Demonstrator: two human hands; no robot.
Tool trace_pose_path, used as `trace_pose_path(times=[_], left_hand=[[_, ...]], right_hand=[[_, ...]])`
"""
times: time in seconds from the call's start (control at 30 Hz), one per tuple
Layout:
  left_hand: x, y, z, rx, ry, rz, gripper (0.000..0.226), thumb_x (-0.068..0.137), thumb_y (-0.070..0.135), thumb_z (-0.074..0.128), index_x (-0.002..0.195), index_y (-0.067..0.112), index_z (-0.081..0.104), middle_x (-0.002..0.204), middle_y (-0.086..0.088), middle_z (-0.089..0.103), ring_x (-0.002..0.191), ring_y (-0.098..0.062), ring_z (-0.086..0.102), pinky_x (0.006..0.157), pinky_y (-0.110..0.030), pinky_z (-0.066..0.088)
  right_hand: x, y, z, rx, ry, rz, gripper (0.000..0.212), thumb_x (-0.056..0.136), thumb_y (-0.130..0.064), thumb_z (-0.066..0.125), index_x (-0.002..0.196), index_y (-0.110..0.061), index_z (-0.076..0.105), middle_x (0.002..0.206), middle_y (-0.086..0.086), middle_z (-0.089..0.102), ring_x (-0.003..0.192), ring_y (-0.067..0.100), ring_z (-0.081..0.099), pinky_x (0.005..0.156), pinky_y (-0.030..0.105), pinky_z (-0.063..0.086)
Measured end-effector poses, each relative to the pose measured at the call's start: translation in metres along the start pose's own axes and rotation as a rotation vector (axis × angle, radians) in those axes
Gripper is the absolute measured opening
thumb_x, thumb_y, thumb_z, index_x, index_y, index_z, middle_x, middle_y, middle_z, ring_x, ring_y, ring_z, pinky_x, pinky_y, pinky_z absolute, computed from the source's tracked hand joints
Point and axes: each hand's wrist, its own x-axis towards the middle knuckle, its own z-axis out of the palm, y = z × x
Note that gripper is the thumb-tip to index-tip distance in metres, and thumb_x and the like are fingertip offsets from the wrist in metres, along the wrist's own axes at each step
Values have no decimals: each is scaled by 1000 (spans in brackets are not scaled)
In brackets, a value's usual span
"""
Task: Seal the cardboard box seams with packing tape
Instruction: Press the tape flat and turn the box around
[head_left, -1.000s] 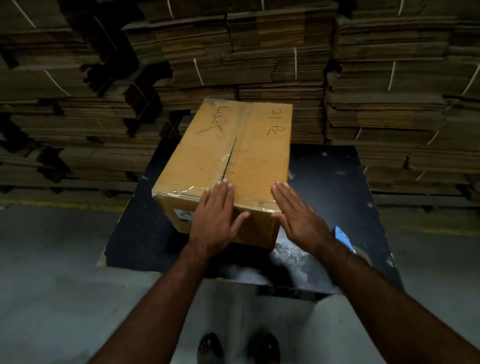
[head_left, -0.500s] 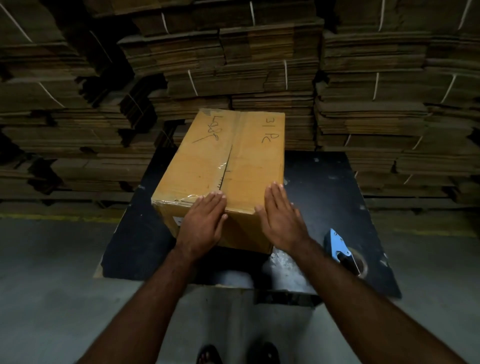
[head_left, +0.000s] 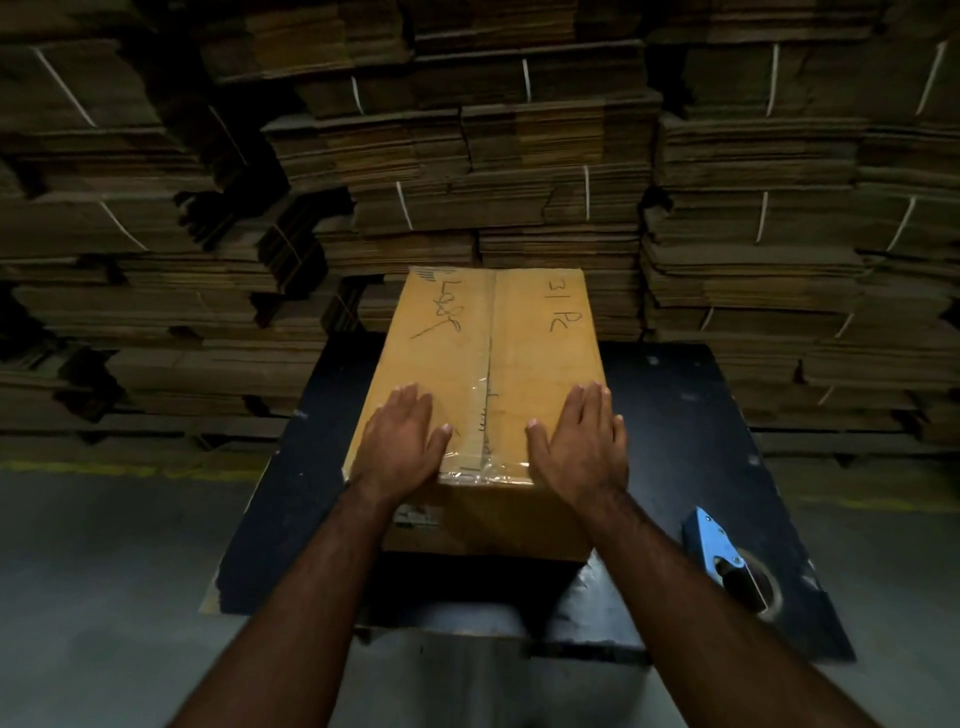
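Note:
A closed cardboard box with handwriting on its top stands on a dark table. Clear packing tape runs along its centre seam and across the near top edge. My left hand lies flat on the near left part of the box top, fingers straight. My right hand lies flat on the near right part, fingers straight. The seam shows between the two hands. A blue tape dispenser rests on the table to the right of my right forearm.
Tall stacks of flattened, strapped cardboard wall off the far side and both sides of the table. Grey concrete floor with a yellow line lies to the left and right. The table's near edge is just in front of me.
Both hands slid apart from the near edge onto the box top, either side of the seam. The box now sits squarer to me, and the view shifted so the dispenser shows fully.

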Motion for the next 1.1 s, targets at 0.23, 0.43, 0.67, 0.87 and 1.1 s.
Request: trace_pose_path(times=[0.23, 0.43, 0.67, 0.87, 1.1], left_hand=[[36, -18, 5, 107, -35, 42, 77, 98, 60, 17, 158, 11, 21, 167, -11, 10, 154, -24, 7, 123, -44, 5], [61, -17, -11, -37, -42, -194, 95, 88, 66, 51, 157, 10, 16, 165, -18, -17, 152, -37, -3, 119, -58, 9], [94, -27, -47, -160, -140, -482, 91, 80, 63, 65, 149, 13, 35, 153, -16, 31, 137, -40, 31, 108, -61, 25], [108, -16, -37, -44, -132, -468, 92, 75, 66, 63, 147, 16, 35, 147, -20, 30, 130, -43, 31, 106, -58, 30], [188, -16, -23, 82, -145, -223, 86, 82, 70, 55, 151, 23, 33, 157, -20, 25, 144, -41, 22, 116, -65, 11]], right_hand=[[30, -6, -4, -12, -64, 141, 89, 94, -67, 28, 157, -9, 4, 163, 22, 0, 140, 44, 28, 108, 50, 36], [40, -18, -10, -15, -89, 216, 93, 89, -75, 31, 156, -14, 9, 153, 23, 25, 131, 40, 36, 99, 48, 43], [12, -17, -24, 113, -67, 261, 72, 87, -61, 52, 139, -19, 26, 135, 15, 44, 119, 33, 48, 88, 47, 50], [33, -28, -38, -3, -189, 209, 47, 99, -40, 44, 138, -20, 26, 124, 21, 53, 106, 38, 56, 76, 42, 46], [30, -49, -31, 124, -395, 134, 46, 93, -26, 52, 125, -11, 23, 108, 21, 61, 92, 39, 64, 77, 47, 58]])
